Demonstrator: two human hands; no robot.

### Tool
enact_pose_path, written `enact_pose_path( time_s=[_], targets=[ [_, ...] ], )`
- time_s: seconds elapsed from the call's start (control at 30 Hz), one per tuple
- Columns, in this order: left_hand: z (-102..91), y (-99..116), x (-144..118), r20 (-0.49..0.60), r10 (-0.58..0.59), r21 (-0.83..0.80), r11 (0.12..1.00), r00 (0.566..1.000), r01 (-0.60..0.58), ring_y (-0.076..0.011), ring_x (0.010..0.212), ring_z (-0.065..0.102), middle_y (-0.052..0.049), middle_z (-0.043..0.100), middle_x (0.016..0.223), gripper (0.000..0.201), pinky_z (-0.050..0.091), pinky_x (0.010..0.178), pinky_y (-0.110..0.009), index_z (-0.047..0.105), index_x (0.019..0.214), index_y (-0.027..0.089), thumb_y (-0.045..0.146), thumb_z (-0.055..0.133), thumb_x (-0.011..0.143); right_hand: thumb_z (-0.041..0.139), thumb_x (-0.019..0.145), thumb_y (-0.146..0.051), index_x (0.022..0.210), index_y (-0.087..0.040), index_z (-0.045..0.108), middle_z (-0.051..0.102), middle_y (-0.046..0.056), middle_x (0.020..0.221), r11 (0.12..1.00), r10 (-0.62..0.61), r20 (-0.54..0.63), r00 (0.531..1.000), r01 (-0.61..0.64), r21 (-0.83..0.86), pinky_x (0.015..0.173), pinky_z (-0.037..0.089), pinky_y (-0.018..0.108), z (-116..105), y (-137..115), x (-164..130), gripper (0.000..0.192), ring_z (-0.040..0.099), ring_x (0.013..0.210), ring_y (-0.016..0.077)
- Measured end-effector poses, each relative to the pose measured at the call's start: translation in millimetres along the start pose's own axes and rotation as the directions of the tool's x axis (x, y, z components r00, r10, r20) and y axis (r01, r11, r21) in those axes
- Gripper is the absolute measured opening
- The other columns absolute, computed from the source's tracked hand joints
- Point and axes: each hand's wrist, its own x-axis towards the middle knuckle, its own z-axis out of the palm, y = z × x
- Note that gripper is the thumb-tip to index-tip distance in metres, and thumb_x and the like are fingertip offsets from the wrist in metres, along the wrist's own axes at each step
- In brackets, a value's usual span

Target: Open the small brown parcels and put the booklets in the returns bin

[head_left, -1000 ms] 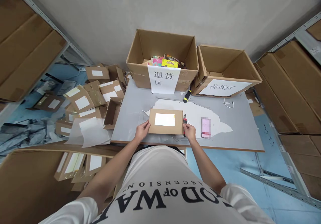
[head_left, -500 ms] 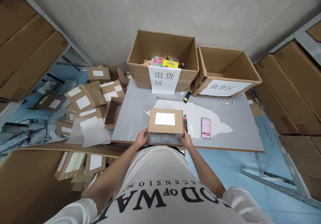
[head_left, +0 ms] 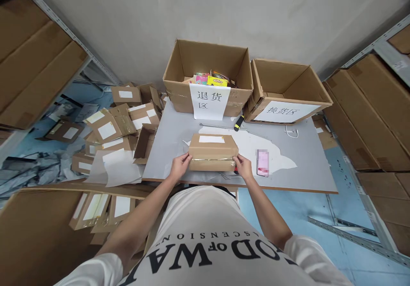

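Between my two hands is a brown cardboard box [head_left: 213, 150], tilted so that its taped side faces me and its white label lies toward the far edge. My left hand [head_left: 180, 167] grips the box's left end, fingers closed at the corner. At the right end my right hand [head_left: 243, 166] pinches the other corner. Part of a red and black utility knife [head_left: 236, 170] peeks out beside my right fingers; the rest of it is hidden. A phone [head_left: 263, 163] with a pinkish screen lies on the table to the right.
At the table's [head_left: 307, 166] back stand an open carton [head_left: 176, 91] holding colourful packets and another open carton [head_left: 290, 74]. A yellow and black cutter [head_left: 238, 123] lies before them. Used boxes [head_left: 110, 128] pile up at left, above a large carton [head_left: 41, 234]. Shelved cartons [head_left: 355, 119] stand right.
The box has been tipped up, so its taped side now shows toward me and the label has moved away. Both hands have risen along its ends and hide most of the utility knife.
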Motion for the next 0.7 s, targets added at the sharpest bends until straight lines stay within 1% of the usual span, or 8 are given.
enact_pose_path(
  time_s=[0.1,0.2,0.3,0.37,0.47,0.6,0.7],
  targets=[
    [-2.8,15.2,9.2,-0.082,-0.006,0.055,0.998,0.997,0.01,-0.0268,0.101,0.065,-0.006,0.069,0.113,0.047,0.05,0.087,-0.034,0.068,0.112,0.015,0.048,0.054,0.082,0.048,0.085,-0.054,0.107,-0.018,0.07,0.074,0.006,0.099,0.996,0.008,-0.046,0.999,-0.012,-0.087,0.08,0.049,0.031,-6.8,-16.2,8.8,0.048,0.067,0.088,0.0245],
    [-2.2,21.7,17.3,-0.142,-0.041,0.094,0.994,0.989,0.054,-0.0267,0.099,0.066,-0.005,0.072,0.106,0.041,0.05,0.086,-0.034,0.072,0.105,0.016,0.047,0.057,0.081,0.05,0.084,-0.055,0.1,-0.019,0.073,0.074,0.008,0.098,0.99,0.026,-0.092,0.995,-0.038,-0.134,0.081,0.048,0.031,-5.5,-20.8,14.4,0.046,0.067,0.091,0.0263],
    [-0.4,20.8,22.1,-0.147,-0.082,0.121,0.988,0.986,0.1,-0.0265,0.096,0.067,-0.005,0.073,0.1,0.038,0.051,0.084,-0.035,0.073,0.101,0.017,0.045,0.056,0.081,0.051,0.084,-0.055,0.092,-0.021,0.074,0.075,0.008,0.093,0.983,0.064,-0.108,0.992,-0.081,-0.167,0.08,0.048,0.031,-0.5,-17.7,17.3,0.042,0.067,0.089,0.0256],
    [1.2,17.3,23.2,-0.126,-0.098,0.107,0.988,0.987,0.112,-0.0267,0.097,0.067,-0.005,0.072,0.102,0.038,0.051,0.086,-0.036,0.073,0.101,0.017,0.044,0.056,0.082,0.051,0.084,-0.054,0.089,-0.021,0.074,0.075,0.009,0.091,0.978,0.079,-0.099,0.992,-0.096,-0.187,0.08,0.047,0.03,2.4,-15.0,18.9,0.041,0.068,0.088,0.025],
    [4.4,11.3,23.4,-0.073,-0.127,-0.014,0.992,0.989,0.126,-0.0272,0.104,0.065,-0.007,0.07,0.111,0.041,0.05,0.091,-0.038,0.069,0.11,0.015,0.04,0.06,0.079,0.05,0.084,-0.054,0.09,-0.021,0.074,0.074,0.009,0.091,0.976,0.094,-0.101,0.99,-0.112,-0.189,0.08,0.046,0.03,4.7,-13.4,22.4,0.041,0.067,0.088,0.0246],
    [10.3,7.4,22.7,0.027,-0.112,-0.229,0.967,0.993,0.115,-0.0266,0.116,0.058,-0.011,0.058,0.129,0.065,0.046,0.1,-0.038,0.053,0.131,0.011,0.034,0.068,0.072,0.042,0.087,-0.054,0.089,-0.019,0.074,0.074,0.01,0.089,0.971,0.108,-0.092,0.99,-0.125,-0.203,0.078,0.046,0.031,5.8,-12.2,27.7,0.047,0.066,0.084,0.0245],
    [15.1,6.9,21.9,0.03,-0.109,-0.276,0.955,0.994,0.113,-0.0264,0.122,0.053,-0.014,0.051,0.137,0.073,0.042,0.104,-0.037,0.046,0.136,0.009,0.037,0.068,0.073,0.037,0.089,-0.052,0.089,-0.018,0.073,0.074,0.009,0.091,0.981,0.099,-0.078,0.992,-0.11,-0.159,0.079,0.046,0.031,8.1,-6.7,28.7,0.049,0.066,0.086,0.024]
  ],
)
